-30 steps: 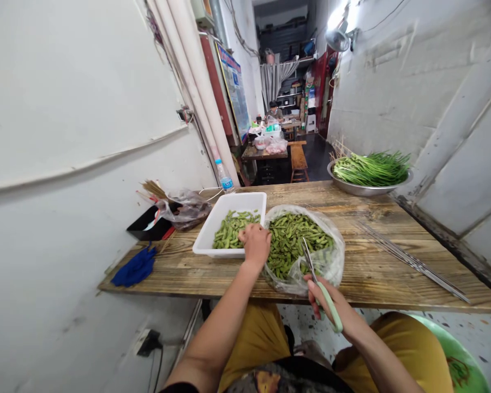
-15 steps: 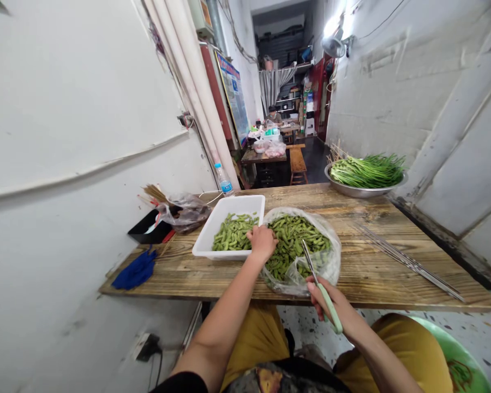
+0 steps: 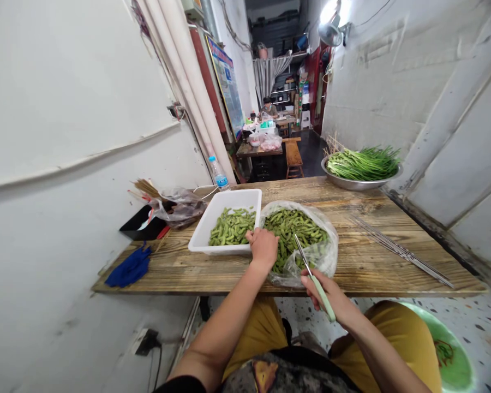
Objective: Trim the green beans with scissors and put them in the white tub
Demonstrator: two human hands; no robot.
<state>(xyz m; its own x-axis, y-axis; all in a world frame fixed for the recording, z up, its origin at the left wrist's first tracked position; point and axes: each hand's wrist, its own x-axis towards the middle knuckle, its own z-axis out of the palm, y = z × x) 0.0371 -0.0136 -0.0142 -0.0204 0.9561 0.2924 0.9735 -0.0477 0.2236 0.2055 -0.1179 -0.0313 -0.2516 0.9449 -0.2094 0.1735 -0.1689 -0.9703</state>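
Observation:
My left hand is at the gap between a white plastic tray and a clear plastic bag. Its fingers are curled, and what they hold, if anything, is hidden. Green bean pods lie loose in the tray, and a larger heap of pods fills the open bag. In my right hand is a pair of scissors with pale green handles. The blades look closed and point up and away over the bag's near side.
A metal bowl of long green stalks stands at the back right, with metal skewers nearer. On the left are a black box, a blue cloth and a water bottle. A green basin sits on the floor. Far off, a person sits.
The view has shifted slightly. My left hand stays beside the tray rim, and the scissors remain in my right hand over the near side of the bag.

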